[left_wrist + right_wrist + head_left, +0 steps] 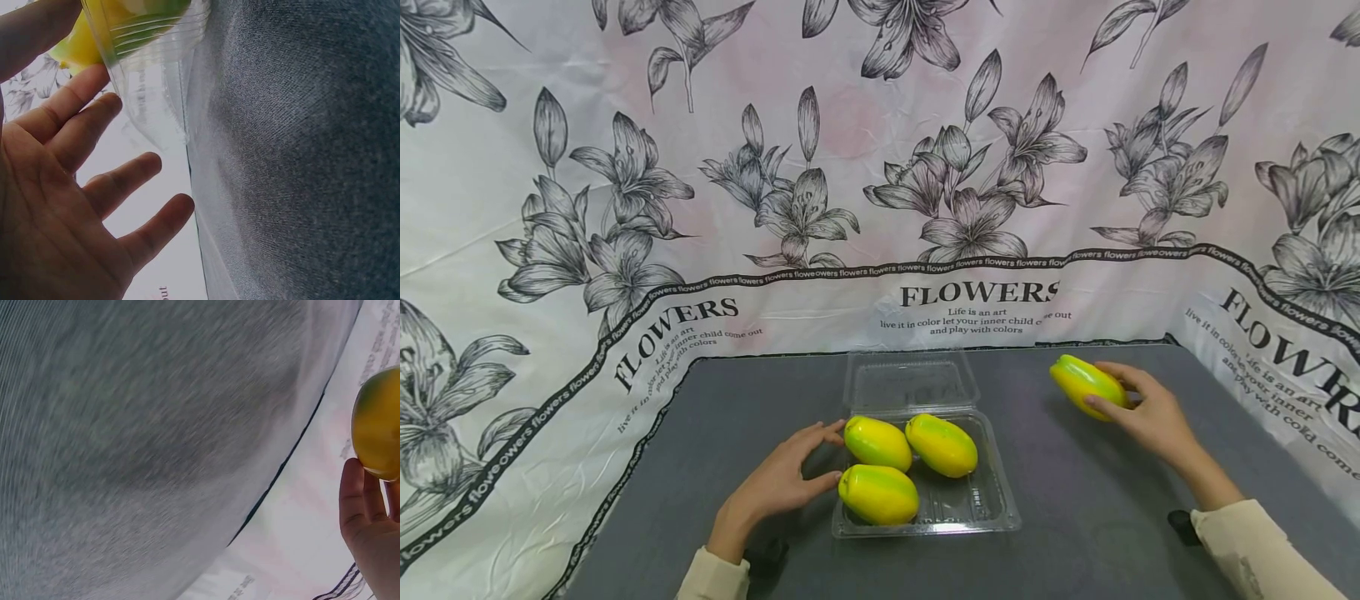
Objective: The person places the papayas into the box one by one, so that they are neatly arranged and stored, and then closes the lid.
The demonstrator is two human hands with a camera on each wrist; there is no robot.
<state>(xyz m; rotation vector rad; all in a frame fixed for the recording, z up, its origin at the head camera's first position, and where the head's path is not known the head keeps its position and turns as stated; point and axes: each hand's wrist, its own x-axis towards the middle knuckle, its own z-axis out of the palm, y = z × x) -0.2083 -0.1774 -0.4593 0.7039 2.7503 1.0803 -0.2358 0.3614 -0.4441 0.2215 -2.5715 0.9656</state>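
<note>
My right hand holds a yellow-green, papaya-like fruit above the right part of the table. The fruit lies between thumb and fingers; in the right wrist view, fingertips press its underside. Three similar fruits sit in a clear plastic clamshell box: one at back left, one at back right and one at front left. At the box's left side is my left hand, its thumb tip by the front-left fruit. Its fingers spread loosely beside the clear wall in the left wrist view.
The box's clear lid is folded back toward the rear of the grey tabletop. A white cloth with printed flowers and lettering hangs behind the table and along both sides.
</note>
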